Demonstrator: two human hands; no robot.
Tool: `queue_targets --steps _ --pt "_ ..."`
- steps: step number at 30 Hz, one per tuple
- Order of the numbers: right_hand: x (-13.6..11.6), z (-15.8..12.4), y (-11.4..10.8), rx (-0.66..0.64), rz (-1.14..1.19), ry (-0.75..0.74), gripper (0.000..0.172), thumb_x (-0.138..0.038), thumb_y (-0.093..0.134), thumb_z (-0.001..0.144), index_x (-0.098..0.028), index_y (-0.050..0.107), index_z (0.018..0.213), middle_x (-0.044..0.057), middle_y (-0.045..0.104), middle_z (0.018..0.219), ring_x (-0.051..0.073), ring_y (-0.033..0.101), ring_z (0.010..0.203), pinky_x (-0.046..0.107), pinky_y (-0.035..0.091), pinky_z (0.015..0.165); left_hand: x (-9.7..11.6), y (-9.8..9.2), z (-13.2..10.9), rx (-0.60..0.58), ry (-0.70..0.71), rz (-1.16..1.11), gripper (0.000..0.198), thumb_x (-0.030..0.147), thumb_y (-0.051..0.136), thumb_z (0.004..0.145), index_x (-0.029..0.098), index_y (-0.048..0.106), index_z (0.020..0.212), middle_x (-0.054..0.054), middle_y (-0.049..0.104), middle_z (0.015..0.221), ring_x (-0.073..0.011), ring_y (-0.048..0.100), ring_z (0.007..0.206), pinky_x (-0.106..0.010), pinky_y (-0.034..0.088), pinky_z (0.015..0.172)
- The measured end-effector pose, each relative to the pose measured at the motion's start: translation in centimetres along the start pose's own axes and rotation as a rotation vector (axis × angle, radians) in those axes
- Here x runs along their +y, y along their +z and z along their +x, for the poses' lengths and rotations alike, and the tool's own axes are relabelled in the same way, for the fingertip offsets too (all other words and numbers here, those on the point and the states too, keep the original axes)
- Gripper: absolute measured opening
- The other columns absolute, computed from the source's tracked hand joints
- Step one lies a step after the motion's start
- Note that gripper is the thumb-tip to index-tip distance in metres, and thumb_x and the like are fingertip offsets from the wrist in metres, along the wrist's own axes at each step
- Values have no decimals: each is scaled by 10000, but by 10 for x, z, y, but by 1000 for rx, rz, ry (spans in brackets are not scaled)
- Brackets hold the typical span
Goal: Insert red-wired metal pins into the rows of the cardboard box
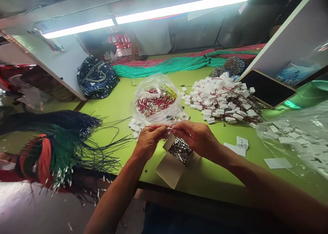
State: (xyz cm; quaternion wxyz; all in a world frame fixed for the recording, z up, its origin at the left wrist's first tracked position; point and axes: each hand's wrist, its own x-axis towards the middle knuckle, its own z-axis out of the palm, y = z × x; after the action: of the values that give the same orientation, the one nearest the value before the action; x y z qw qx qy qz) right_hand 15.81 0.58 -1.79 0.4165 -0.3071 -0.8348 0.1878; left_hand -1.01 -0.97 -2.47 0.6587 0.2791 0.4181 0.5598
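Observation:
My left hand (148,140) and my right hand (197,136) meet above the green table (123,104), fingertips pinched together on a small metal part with a thin wire (169,128) between them. Just beneath them lies an open cardboard box (171,165) filled with small silvery metal parts (180,150). Behind my hands a clear plastic bag (156,99) holds red wires with metal ends. A few white blocks (134,124) lie beside the bag at the left.
A pile of white blocks with red wires (222,100) sits at the right rear. Bundles of dark, green and red cords (58,141) hang over the left edge. Teal and red cord bundles (166,64), a dark bag (96,76), a tablet (268,88) and another plastic bag (299,138) surround the area.

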Motion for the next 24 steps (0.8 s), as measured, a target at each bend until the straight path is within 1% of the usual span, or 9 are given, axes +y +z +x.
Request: queue_targets --steps 1,3,7,11,14,17,20,22,24 --pt "0 -1 1 20 -38 -47 131 -144 501 874 -168 606 799 15 670 708 105 600 614 210 454 600 -1 0 0 2 31 28 255 273 850 488 124 723 652 -10 657 553 -82 576 500 -195 480 527" --pt "0 -2 4 65 -58 -79 128 -136 501 881 -171 599 807 12 673 707 105 609 614 203 456 600 -2 0 -1 5 85 79 227 290 833 522 142 730 659 -6 659 549 -86 579 504 -204 479 541" --pt "0 -6 12 122 -9 -12 117 -170 511 886 -192 587 800 -5 671 706 103 613 610 195 455 588 -8 0 -3 -12 159 133 175 291 798 589 166 740 696 0 666 556 -93 592 528 -213 481 575" --pt "-2 -9 19 135 39 29 124 -193 501 888 -196 582 794 -6 668 711 103 609 606 197 453 581 -12 -1 -4 -6 214 136 151 275 791 601 180 739 705 5 683 600 -97 596 544 -226 486 595" --pt "-3 -6 18 117 86 77 127 -198 498 885 -192 587 793 -8 658 690 100 597 588 199 449 570 -14 0 -4 0 221 144 148 278 780 617 176 735 714 4 684 619 -101 599 560 -233 484 610" --pt "-2 1 6 36 179 157 98 -211 526 863 -179 603 810 -13 643 659 96 584 566 203 448 556 -12 2 -2 -35 186 117 187 311 767 636 173 729 755 1 673 627 -99 591 570 -241 482 626" --pt "2 8 -18 -64 257 257 124 -262 550 841 -164 618 804 -9 632 631 103 579 556 217 455 543 -2 -1 0 -78 176 54 318 323 784 611 201 715 896 -20 698 809 -110 610 672 -253 493 675" --pt "8 8 -34 -121 239 319 151 -289 552 832 -160 625 800 -4 631 626 107 582 553 226 458 544 7 -6 2 -40 264 6 368 332 779 618 229 697 962 -26 687 934 -115 612 776 -246 492 727" --pt "15 5 -45 -211 161 369 152 -288 545 830 -163 630 815 -2 640 635 110 592 555 231 455 551 16 -12 3 60 412 -5 319 339 751 661 246 693 960 -19 674 968 -104 598 830 -221 478 760"
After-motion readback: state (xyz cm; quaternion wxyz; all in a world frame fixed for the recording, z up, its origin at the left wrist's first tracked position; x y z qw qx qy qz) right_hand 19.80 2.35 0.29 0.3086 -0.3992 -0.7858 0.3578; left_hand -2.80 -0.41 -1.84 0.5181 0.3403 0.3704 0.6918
